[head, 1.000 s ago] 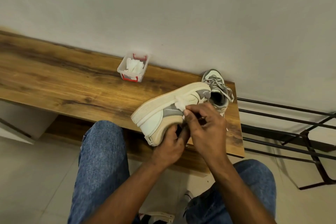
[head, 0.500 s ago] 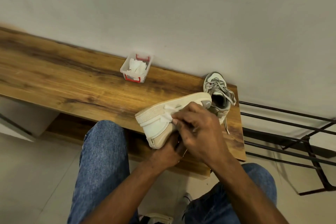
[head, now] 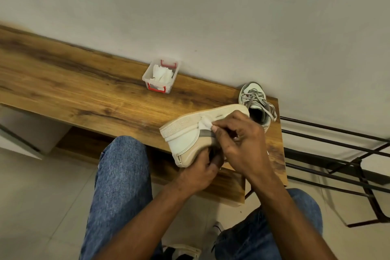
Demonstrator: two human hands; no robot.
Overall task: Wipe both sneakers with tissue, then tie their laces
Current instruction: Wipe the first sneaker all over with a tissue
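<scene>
Head view: left hand (head: pixel 198 172) grips cream sneaker (head: pixel 190 133) from below, sneaker tipped on side, sole up, above near edge of bench (head: pixel 84 95). Right hand (head: pixel 238 141) pinches white tissue (head: pixel 205 125), pressed to sneaker's side near heel. 2nd sneaker (head: pixel 256 103) upright on bench by wall, laces loose. Clear tissue box (head: pixel 161 75) on bench, well apart.
</scene>
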